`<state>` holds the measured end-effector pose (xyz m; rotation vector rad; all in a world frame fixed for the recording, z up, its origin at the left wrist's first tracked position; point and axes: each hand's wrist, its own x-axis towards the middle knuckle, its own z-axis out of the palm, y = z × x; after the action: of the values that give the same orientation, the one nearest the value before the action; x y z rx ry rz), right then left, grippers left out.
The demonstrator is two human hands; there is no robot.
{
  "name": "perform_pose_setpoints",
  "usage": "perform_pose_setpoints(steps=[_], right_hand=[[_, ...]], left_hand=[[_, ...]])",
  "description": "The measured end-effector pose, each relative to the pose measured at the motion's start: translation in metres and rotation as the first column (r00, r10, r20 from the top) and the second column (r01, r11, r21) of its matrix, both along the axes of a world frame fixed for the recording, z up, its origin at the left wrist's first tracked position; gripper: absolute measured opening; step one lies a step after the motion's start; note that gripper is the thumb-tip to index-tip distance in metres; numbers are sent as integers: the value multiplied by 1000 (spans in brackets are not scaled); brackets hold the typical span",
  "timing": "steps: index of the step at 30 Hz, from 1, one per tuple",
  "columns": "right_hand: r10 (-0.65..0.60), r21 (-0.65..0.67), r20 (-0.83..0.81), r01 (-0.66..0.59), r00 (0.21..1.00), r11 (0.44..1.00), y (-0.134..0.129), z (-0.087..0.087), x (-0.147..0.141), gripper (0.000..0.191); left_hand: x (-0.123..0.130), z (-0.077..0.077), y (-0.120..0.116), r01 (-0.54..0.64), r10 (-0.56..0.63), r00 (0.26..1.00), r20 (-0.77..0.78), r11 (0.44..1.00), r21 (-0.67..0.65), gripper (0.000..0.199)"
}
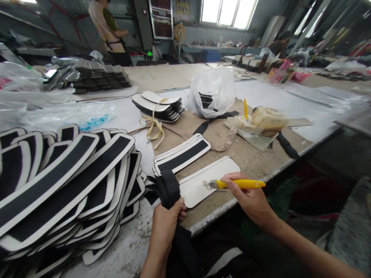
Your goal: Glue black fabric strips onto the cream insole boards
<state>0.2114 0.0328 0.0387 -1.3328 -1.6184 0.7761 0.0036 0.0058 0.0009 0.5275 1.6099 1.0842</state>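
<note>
My right hand (248,197) grips a yellow-handled brush (246,183). Its bristles touch a white rounded strip piece (199,185) lying on the brown board. Black fabric strips (168,187) are bunched in my left hand (168,220), whose fingers close around them at the piece's left end. Just behind lies a small overlapping stack of white pieces (185,154), the top one bearing a black band. A large heap of similar black-banded pieces (72,173) fills the table on the left.
A glue-stained plastic container (268,120) stands at the right, a second yellow handle (245,109) beside it. Farther back are a white plastic bag (214,90), a tied bundle of pieces (158,106) and dark stacks (98,77). A person (108,33) stands at the back left.
</note>
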Motion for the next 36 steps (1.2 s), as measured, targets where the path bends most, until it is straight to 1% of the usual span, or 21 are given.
perform_pose_setpoints(steps=[2, 4, 6, 7, 9, 11, 12, 15, 17, 20, 22, 24, 25, 27, 29, 31, 32, 33, 35, 36], right_hand=[[-33, -28, -12, 33, 999, 999, 8, -3, 7, 21], [-15, -76, -14, 14, 1000, 997, 14, -9, 12, 25], [-26, -70, 70, 31, 997, 997, 19, -14, 21, 28], [-66, -33, 143, 71, 987, 997, 20, -14, 27, 29], [-178, 78, 283, 162, 943, 984, 22, -11, 41, 29], [-250, 168, 353, 202, 902, 965, 22, -1, 52, 28], [-258, 193, 364, 198, 895, 961, 22, 5, 55, 28], [-198, 197, 336, 137, 921, 971, 18, 21, 53, 29], [-122, 147, 279, 84, 953, 986, 16, 29, 44, 32], [25, 14, 142, -27, 990, 1000, 14, 39, 24, 36], [151, -111, 39, -146, 988, 983, 14, 41, 9, 39], [286, -238, -51, -290, 957, 927, 12, 38, -9, 42], [351, -296, -95, -363, 932, 884, 11, 36, -19, 42], [453, -398, -207, -498, 867, 771, 7, 31, -39, 38], [468, -473, -359, -590, 807, 654, 0, 28, -57, 32], [426, -518, -487, -645, 763, 562, -6, 28, -69, 32], [401, -527, -535, -665, 743, 530, -9, 28, -72, 33], [383, -529, -568, -679, 729, 509, -11, 29, -73, 34], [378, -525, -578, -684, 724, 507, -14, 29, -73, 34], [383, -525, -558, -671, 736, 524, -14, 28, -71, 34]], left_hand=[[1, 1, 0, 5, -5, 1000, -4, 1000, 8, 26], [3, 3, 0, 14, -14, 1000, -11, 1000, 18, 25], [4, 4, -1, 15, -14, 1000, -17, 1000, 27, 25], [4, 3, -1, 11, -10, 1000, -20, 999, 30, 25], [5, 2, -1, 0, 1, 1000, -23, 999, 35, 24], [5, -1, -1, -14, 15, 1000, -25, 999, 47, 25], [4, -1, -1, -22, 23, 999, -27, 998, 56, 26], [1, -2, -3, -53, 57, 997, -49, 995, 86, 31], [-3, 0, -6, -84, 91, 993, -74, 992, 99, 33], [-5, 12, -19, -116, 128, 987, -96, 985, 125, 35], [-2, 24, -31, -105, 119, 990, -81, 983, 153, 35], [6, 37, -44, -85, 92, 995, -26, 979, 184, 31], [10, 43, -50, -79, 78, 997, 12, 977, 196, 29], [20, 51, -59, -69, 56, 996, 63, 973, 221, 27], [27, 54, -66, -62, 44, 995, 85, 974, 217, 27], [32, 52, -70, -60, 42, 994, 100, 981, 185, 28], [33, 51, -72, -68, 50, 993, 109, 983, 168, 29], [35, 49, -73, -77, 59, 991, 119, 985, 157, 29], [36, 45, -75, -100, 77, 987, 139, 982, 162, 30], [37, 44, -75, -103, 77, 986, 145, 979, 175, 31]])
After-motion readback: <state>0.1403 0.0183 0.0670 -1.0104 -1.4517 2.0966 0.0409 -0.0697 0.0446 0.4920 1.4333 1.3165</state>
